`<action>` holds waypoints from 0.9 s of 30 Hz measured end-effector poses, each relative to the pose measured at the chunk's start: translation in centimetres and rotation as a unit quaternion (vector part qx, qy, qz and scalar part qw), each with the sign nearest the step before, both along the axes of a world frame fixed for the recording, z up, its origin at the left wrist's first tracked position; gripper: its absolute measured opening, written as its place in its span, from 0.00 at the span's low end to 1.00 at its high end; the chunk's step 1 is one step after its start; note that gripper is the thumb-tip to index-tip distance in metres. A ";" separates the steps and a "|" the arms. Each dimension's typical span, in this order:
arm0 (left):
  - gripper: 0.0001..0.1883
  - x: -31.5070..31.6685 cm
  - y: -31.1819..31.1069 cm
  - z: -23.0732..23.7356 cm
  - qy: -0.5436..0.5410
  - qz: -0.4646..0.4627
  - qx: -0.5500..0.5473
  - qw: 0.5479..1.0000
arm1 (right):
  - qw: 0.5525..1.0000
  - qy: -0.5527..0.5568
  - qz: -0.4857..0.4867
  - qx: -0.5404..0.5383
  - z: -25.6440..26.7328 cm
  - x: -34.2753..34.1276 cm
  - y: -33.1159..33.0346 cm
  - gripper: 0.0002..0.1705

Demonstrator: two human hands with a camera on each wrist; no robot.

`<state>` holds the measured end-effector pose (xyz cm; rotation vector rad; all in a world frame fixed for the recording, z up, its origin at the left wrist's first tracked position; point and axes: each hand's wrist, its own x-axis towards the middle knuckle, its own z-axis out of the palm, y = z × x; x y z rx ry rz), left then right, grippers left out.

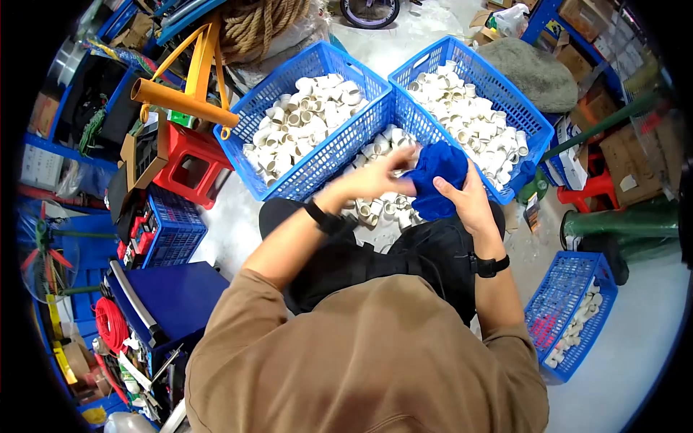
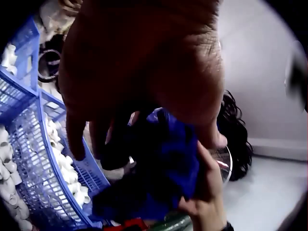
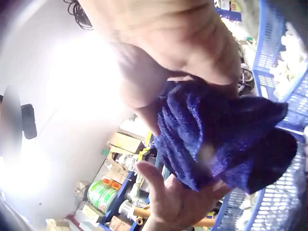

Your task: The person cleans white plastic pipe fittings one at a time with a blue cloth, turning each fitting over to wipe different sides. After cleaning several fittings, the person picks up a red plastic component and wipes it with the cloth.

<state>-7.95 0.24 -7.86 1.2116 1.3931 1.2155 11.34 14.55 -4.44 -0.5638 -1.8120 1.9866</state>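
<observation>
A crumpled blue cloth (image 1: 437, 180) with a textured, towel-like surface is bunched up in front of the person's lap. The right hand (image 1: 471, 200) grips it, thumb on the near side and the other fingers mostly hidden by the folds. The left hand (image 1: 375, 177), blurred in the head view, is at the cloth's left side with its fingers spread. In the right wrist view the left hand (image 3: 180, 204) has its thumb apart from the cloth, and its fingertips pass behind the lower edge. White pipe fittings (image 1: 375, 209) lie in a heap below the hands.
Two blue crates, one at left (image 1: 238, 155) and one at right (image 1: 538, 133), hold many white fittings. A smaller blue crate (image 1: 577, 310) with fittings stands at lower right. Red stools (image 1: 191, 166), an orange metal frame (image 1: 184, 105) and a dark blue box (image 1: 173, 296) are at left.
</observation>
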 end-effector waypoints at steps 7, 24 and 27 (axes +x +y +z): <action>0.17 2.1 -0.7 3.3 0.131 0.188 0.005 0.973 | 0.944 -0.124 -0.030 0.304 2.7 0.5 1.3 0.53; 0.06 -15.0 -4.4 7.8 0.225 0.202 -0.046 0.952 | 0.740 -0.389 0.015 0.548 8.5 -0.2 10.0 0.25; 0.13 -11.2 -5.5 15.3 0.528 0.357 0.210 0.742 | 0.756 0.025 -0.326 0.568 11.0 0.3 9.7 0.14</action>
